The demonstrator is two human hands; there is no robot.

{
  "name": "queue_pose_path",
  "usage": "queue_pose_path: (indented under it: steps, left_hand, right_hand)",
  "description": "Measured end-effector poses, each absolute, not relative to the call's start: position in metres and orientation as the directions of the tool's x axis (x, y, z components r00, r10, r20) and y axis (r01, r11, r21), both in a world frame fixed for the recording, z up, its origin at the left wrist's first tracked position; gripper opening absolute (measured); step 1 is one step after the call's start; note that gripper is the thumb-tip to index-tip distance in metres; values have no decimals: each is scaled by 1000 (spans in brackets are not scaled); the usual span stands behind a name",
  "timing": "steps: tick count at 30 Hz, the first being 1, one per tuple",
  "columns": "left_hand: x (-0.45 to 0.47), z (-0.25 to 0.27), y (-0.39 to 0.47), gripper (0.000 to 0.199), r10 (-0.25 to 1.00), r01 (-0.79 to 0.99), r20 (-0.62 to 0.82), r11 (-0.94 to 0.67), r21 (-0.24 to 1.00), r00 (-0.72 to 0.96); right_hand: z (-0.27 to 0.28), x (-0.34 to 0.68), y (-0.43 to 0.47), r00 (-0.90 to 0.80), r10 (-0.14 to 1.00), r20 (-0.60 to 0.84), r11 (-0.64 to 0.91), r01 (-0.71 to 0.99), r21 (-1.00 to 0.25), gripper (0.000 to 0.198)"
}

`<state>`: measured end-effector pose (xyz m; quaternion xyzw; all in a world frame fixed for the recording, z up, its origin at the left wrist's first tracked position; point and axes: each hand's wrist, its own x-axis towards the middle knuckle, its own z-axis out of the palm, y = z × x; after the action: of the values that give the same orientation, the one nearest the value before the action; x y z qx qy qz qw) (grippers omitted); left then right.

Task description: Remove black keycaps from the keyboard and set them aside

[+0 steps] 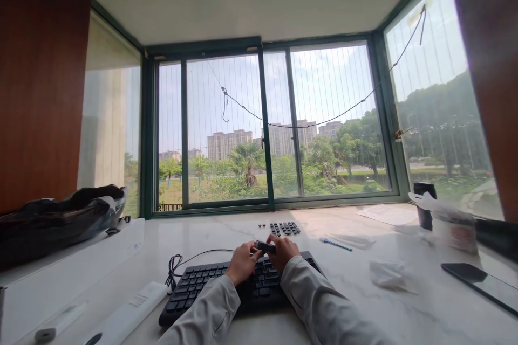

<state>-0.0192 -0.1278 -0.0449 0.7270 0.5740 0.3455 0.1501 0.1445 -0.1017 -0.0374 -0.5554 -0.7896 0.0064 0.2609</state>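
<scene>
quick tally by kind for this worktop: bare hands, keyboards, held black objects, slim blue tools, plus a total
Hands: 2 (left hand, right hand)
Keyboard: 1
Held small black object: 1
Slim blue tool: 1
Total: 5

Glazed on three sides by a bay window with dark green frames. Capped by a plain white ceiling. Flanked by reddish-brown panels. Fitted below with a pale, grey-veined countertop. Crossed by a sagging dark cord. Daylit; overlooking trees, apartment blocks and lightly clouded sky.
</scene>
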Motion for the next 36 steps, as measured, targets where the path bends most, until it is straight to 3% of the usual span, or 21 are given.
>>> queue_pose_path:
  steps: [12, 21, 36]
  left_hand:
    - [-14, -40, -130, 18, 898, 754, 431, -344, 560, 90]
    - [-16, -44, -130, 23, 860, 763, 500, -390, 515, 103]
    - [-20, -60, -120, 29, 847, 866, 529, -300, 400, 49]
  right_hand:
    - [-31, 142, -109, -209, 890, 405, 343, 892, -293, 25]
    - [-30, 141, -110, -179, 897, 404, 319, 895, -312, 23]
    - [-31, 141, -110, -200, 901, 384, 321, 904, -282, 25]
